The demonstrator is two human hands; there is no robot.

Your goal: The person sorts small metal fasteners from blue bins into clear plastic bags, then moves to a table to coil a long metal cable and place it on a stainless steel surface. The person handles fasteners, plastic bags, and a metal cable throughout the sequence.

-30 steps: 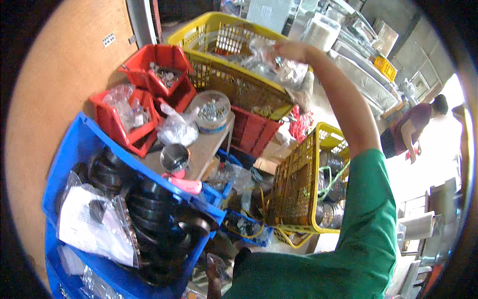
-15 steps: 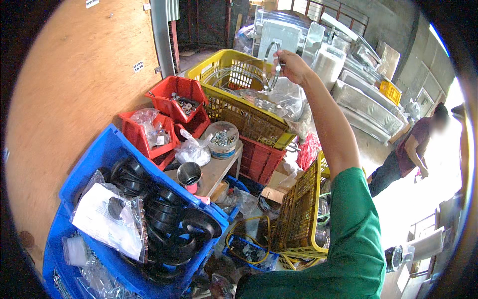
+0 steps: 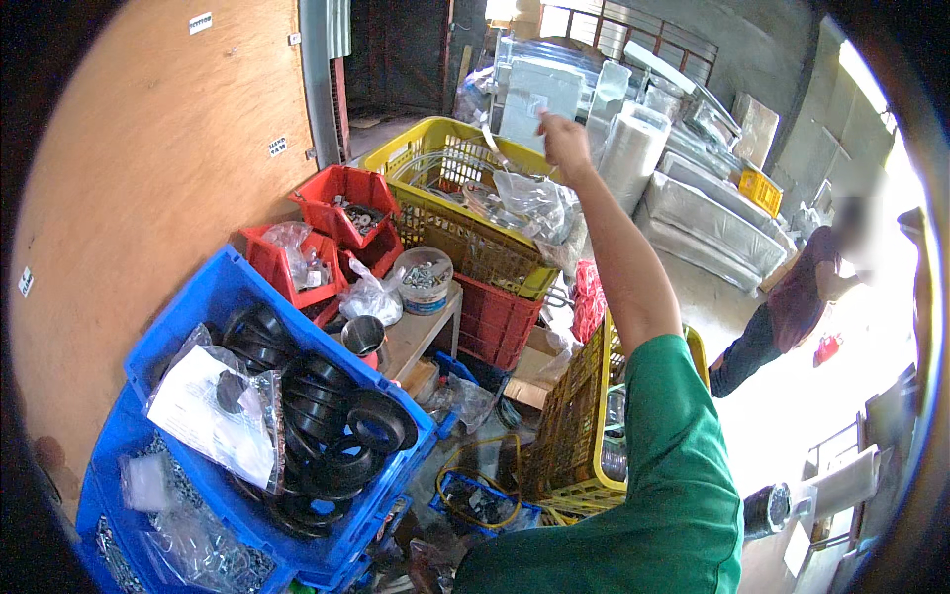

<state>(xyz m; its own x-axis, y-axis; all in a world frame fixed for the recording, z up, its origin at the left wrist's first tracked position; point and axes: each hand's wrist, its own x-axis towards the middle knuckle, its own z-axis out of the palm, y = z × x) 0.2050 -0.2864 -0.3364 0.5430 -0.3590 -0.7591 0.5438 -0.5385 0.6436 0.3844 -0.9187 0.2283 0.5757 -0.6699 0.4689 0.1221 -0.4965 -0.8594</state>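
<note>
My right hand (image 3: pixel 566 146) is raised over the right side of a yellow crate (image 3: pixel 465 213), its arm stretched out in a green sleeve. The fingers are curled together, and nothing shows in them. Left of the fingers, apart from them, a curved metal band (image 3: pixel 493 145) appears over the crate's far rim; whether it rests on anything I cannot tell. Clear plastic bags (image 3: pixel 539 203) and coiled pale tubing (image 3: pixel 426 163) lie inside the crate. My left hand is out of view.
Red bins (image 3: pixel 346 203) and a tub of fasteners (image 3: pixel 424 282) stand left of the crate. Blue bins (image 3: pixel 237 259) hold black rings (image 3: pixel 327 396) and screws. Another yellow crate (image 3: pixel 569 416) leans near my arm. A person (image 3: pixel 792 297) stands at the right.
The metal band was in my right hand; now it is apart, to the left of the fingers. The person at the right has shifted posture, and the view has moved slightly.
</note>
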